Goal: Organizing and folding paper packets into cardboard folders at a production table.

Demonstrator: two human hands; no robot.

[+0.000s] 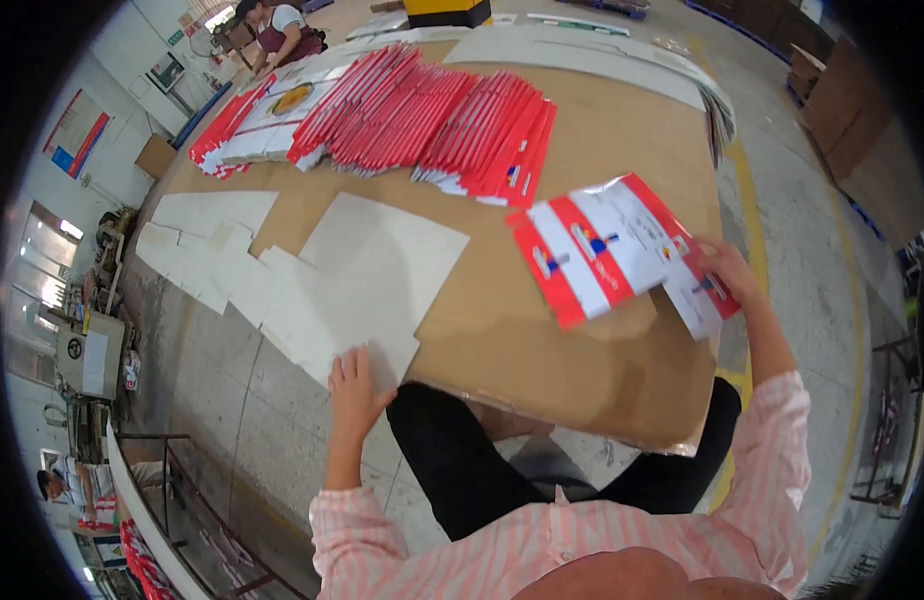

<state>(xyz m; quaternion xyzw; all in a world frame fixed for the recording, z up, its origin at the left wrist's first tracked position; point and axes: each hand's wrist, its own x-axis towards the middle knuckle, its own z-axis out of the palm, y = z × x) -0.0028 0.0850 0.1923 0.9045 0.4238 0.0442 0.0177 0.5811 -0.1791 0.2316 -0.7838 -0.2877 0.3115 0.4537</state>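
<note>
- A broad brown tabletop (542, 370) is bearing a long row of overlapping red-and-white printed cartons (402, 115).
- An angular white cardboard sheet (367, 260) is lying front left.
- A flat red-and-white card blank (622, 250) is sitting over the right side, probably light, stiff, creasable, best held by its edges; its print is blurring beyond reading.
- The right hand (730, 272) is closing around its right edge.
- The left hand (357, 390) is resting open on the sheet, apparently gripping nothing.

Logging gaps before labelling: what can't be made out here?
Head view: fine print on the red-and-white printed card at the right hand; blurred.
Head view: that card's underside; turned downward.
Head view: number of white cardboard sheets at the left hand; upper ones cover lower.
Head view: what the apron-wearing co-worker handles; too small.
</note>
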